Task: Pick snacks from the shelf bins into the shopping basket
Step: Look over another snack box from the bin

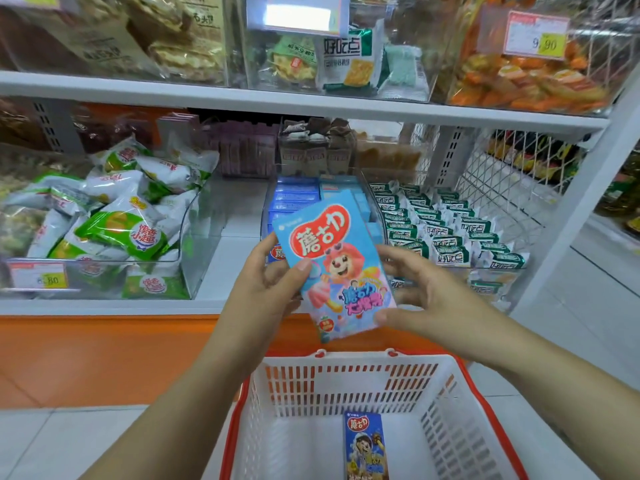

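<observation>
Snack box, basket, white shelf, tiled floor

Bright, even shop light falls from overhead, and the white shelf edge almost glows. Beneath it the back row sits in dim shadow. The hanging price label is blown out white, and the clear bin fronts carry hazy glare. The blue box reads sharp; the top bins and far-left packs smear. The shelf post leans with the wide lens.
</observation>
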`<state>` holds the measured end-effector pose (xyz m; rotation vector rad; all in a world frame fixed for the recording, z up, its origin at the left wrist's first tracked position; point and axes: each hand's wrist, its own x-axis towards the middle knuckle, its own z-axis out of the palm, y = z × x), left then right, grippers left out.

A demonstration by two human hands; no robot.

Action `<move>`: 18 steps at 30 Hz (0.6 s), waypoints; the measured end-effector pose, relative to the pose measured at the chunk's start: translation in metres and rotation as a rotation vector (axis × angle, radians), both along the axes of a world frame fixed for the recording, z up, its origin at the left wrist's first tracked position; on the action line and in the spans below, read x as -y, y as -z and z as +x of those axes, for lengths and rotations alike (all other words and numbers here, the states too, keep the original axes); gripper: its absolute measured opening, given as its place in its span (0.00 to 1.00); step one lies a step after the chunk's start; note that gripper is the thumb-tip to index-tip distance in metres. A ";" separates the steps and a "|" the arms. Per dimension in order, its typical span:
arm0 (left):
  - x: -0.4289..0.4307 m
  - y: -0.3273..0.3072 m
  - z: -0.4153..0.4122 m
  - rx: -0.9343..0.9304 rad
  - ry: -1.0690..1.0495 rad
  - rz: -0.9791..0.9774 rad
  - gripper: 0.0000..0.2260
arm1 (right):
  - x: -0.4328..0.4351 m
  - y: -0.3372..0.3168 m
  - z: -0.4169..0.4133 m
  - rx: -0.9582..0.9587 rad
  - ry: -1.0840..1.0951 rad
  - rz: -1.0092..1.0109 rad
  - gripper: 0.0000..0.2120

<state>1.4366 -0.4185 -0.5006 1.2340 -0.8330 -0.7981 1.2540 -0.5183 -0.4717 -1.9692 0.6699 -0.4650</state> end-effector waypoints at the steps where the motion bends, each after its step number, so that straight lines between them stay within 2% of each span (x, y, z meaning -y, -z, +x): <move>1: 0.000 0.001 0.000 0.068 0.002 -0.011 0.19 | 0.000 0.000 0.001 0.019 0.011 -0.004 0.33; 4: -0.001 0.003 -0.002 0.228 0.058 0.015 0.18 | 0.008 -0.010 0.004 0.140 0.068 -0.089 0.32; 8: 0.000 0.001 -0.002 0.402 0.043 -0.013 0.20 | 0.020 -0.030 0.006 0.061 -0.001 -0.340 0.19; 12: 0.004 0.001 0.006 0.750 -0.121 -0.024 0.20 | 0.034 -0.048 0.010 0.176 0.075 -0.593 0.23; 15: 0.011 0.010 0.019 0.808 -0.192 0.029 0.17 | 0.055 -0.052 0.022 0.274 0.166 -0.759 0.22; 18: 0.016 0.017 0.028 0.834 -0.228 0.119 0.17 | 0.079 -0.046 0.040 0.260 0.181 -0.883 0.20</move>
